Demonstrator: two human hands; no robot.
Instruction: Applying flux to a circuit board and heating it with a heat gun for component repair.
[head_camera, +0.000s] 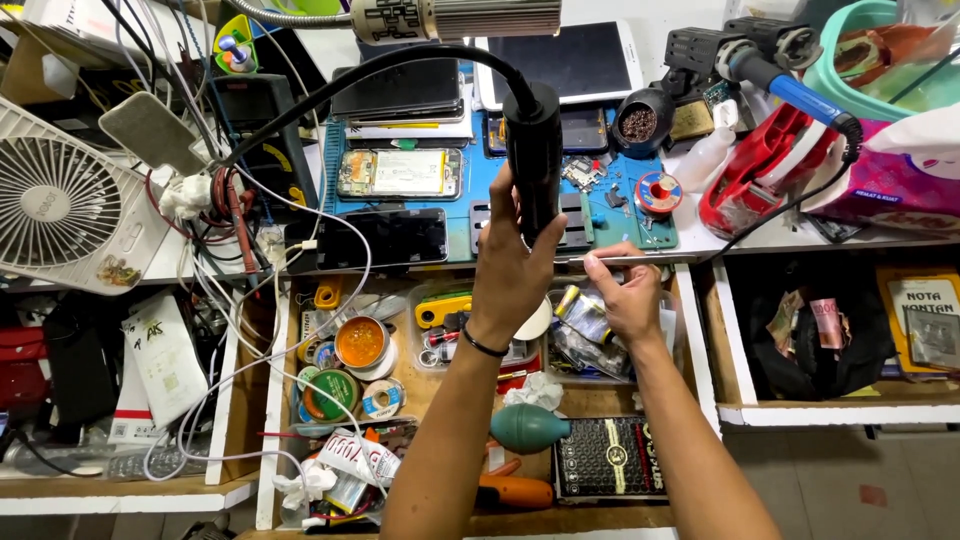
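Hot-air handle (533, 150), a black cylinder on a thick black hose, stands upright at the centre of the frame over the blue work mat (470, 190) on the counter (790, 238). I have my left hand (515, 262) wrapped around its lower part, fingers (505, 200) curled and pressed against the barrel, a dark band on the wrist. My right hand (628, 295) sits just right of it, slightly lower, with the fingers pinching a thin silvery pair of tweezers (600, 258) that lies nearly level along the counter's front edge, its tip pointing left toward the handle.

On the mat, left of centre, lies an opened phone (400, 173) with its insides showing, and below it a dark phone (385, 238) lying screen up. A small solder spool (658, 190) sits on the right part of the mat.

Below my hands an open drawer (285, 400) is crowded: an orange-filled round tin (360, 342) at left, a clear plastic box (590, 335) of small parts under my right hand, a teal rubber blower bulb (528, 428) lower down between my forearms.

At the far left of the frame a white fan (60, 205) stands on the counter, with tangled white and black cables (240, 300) between it and the mat.
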